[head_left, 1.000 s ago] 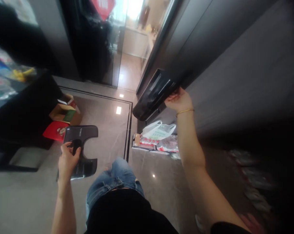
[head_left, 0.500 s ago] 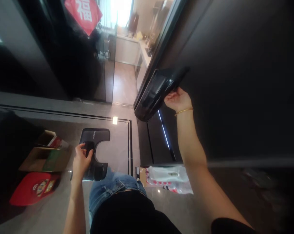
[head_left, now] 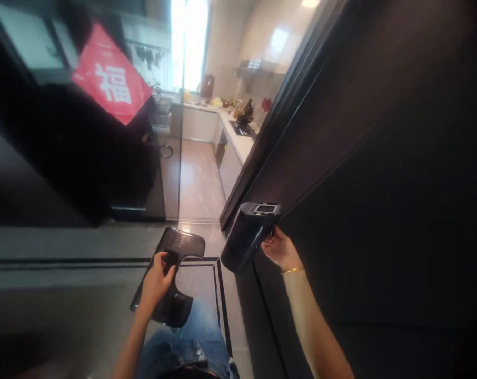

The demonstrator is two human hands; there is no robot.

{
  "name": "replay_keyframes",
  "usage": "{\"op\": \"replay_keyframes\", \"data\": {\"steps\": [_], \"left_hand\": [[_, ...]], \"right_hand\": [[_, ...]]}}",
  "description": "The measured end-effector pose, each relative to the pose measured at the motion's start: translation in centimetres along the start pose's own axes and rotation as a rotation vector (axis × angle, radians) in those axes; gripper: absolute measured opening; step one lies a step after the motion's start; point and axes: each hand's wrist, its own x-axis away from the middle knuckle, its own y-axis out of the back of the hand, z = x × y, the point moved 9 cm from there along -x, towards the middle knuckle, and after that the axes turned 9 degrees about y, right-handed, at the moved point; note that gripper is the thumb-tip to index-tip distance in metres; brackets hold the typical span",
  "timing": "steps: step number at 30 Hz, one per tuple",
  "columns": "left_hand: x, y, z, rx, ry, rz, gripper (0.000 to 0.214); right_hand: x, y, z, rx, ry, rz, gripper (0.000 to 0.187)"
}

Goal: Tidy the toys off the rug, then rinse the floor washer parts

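My left hand (head_left: pixel 156 283) is closed on a dark U-shaped plastic tray (head_left: pixel 175 273), held flat over the floor in front of my jeans. My right hand (head_left: pixel 280 248), a gold bangle at its wrist, grips the rear of a black boxy appliance part (head_left: pixel 247 236) with a small display on top. That part hangs beside the dark wall panel (head_left: pixel 380 184) on the right.
A glass sliding door (head_left: pixel 104 152) with a red diamond paper sign (head_left: pixel 111 83) stands ahead on the left. Through the doorway lies a narrow kitchen with a white counter (head_left: pixel 238 142) and a bright window. The grey floor has a black inlay line (head_left: pixel 218 279).
The view has tilted up and forward toward the kitchen. The boxes and bags on the floor have left the frame. Both hands keep hold of their objects, which now sit lower in view.
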Motion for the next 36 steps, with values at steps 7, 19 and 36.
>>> {"op": "replay_keyframes", "data": {"steps": [7,19,36], "left_hand": [[-18.4,-8.5,-12.5,0.023,-0.116,0.105,0.039],[-42.5,-16.9,-22.4,0.089,0.069,0.023,0.037],[-89.7,-26.6,-43.1,0.066,-0.052,0.127,0.036]], "right_hand": [[-15.0,2.1,0.5,-0.095,-0.014,-0.146,0.027],[-44.5,-7.0,1.8,0.038,0.010,-0.170,0.014],[-83.4,-11.5,5.8,0.049,0.113,-0.530,0.027]]}}
